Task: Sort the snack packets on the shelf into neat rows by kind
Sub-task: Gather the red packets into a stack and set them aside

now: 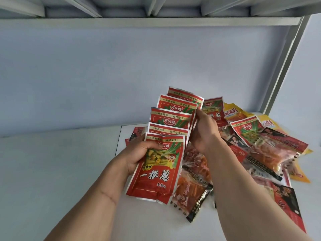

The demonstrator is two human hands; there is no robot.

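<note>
A fanned stack of several red snack packets [156, 171] with a green onion picture is held up above the white shelf [52, 162]. My left hand [139, 153] grips the stack's lower left, thumb across the front packet. My right hand [203, 131] pinches the right edges of the upper packets in the fan. Under and to the right of my hands lies a mixed pile: another red onion packet [246, 129], clear packets with orange strips [192, 185], dark red packets [284, 143] and yellow packets [232, 110].
The shelf's left half is bare white board, with a seam [119, 141] running front to back. A pale back wall [121, 75] closes the rear. A grey metal upright [284, 66] stands at the right, and the upper shelf's underside [156, 7] hangs overhead.
</note>
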